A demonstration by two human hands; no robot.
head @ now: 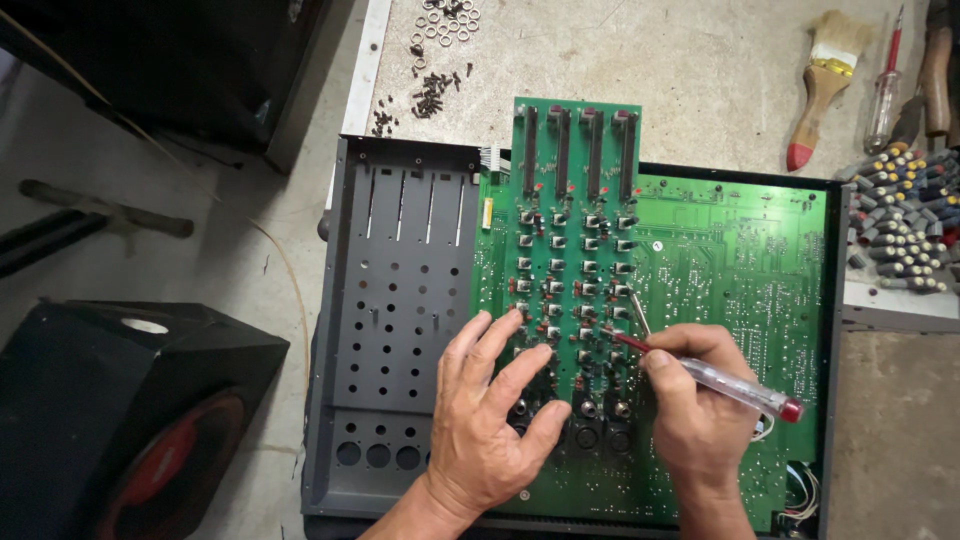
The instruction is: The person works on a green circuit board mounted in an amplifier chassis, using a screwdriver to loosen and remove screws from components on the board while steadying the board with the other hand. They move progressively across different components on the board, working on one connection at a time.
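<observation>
A green circuit board is steadied at its lower edge by the spread, empty left hand, while a clear-handled screwdriver is gripped by the right hand beside it, so nearby components could be scratched by a slipped tip.

Left hand covers the lower jacks and part of the green circuit board; its wrist runs off the bottom edge. Right hand hides the board beneath it and part of the screwdriver shaft. Speaker cabinet cut by left and bottom edges. Loose screws too small to tell apart. Soldering iron cropped at top right.
</observation>
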